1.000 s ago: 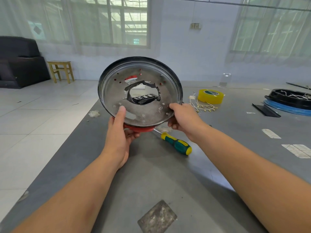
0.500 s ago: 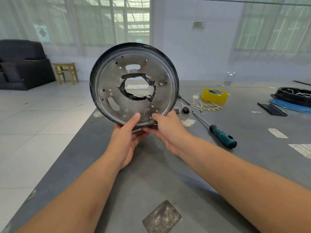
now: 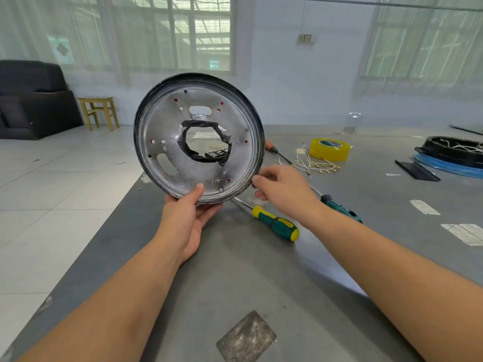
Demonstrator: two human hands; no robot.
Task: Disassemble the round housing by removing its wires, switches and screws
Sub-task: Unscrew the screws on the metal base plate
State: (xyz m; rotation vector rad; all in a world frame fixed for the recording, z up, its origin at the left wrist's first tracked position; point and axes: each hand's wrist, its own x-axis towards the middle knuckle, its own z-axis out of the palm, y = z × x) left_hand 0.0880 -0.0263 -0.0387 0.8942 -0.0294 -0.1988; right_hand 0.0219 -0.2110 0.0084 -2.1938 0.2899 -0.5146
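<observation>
Now our L hand [image 3: 187, 218] grips round housing [image 3: 197, 138] at 6 o'clock, R hand [image 3: 283, 186] loose, fingertips touching rim at 4, nearer the screw [image 3: 220, 189].

Daylight comes through curtained windows [image 3: 170, 32] in the pale wall [image 3: 287, 82] far beyond the hands. Left of the left hand lies white tiled floor [image 3: 65, 192], with a black sofa [image 3: 31, 100] and a small wooden stool [image 3: 99, 112] against that wall.

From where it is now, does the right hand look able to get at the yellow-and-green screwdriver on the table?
Probably yes. The right hand holds nothing, fingers loose by the round housing rim, and the yellow-and-green screwdriver lies on the table just below it, handle uncovered, with nothing between.
</observation>
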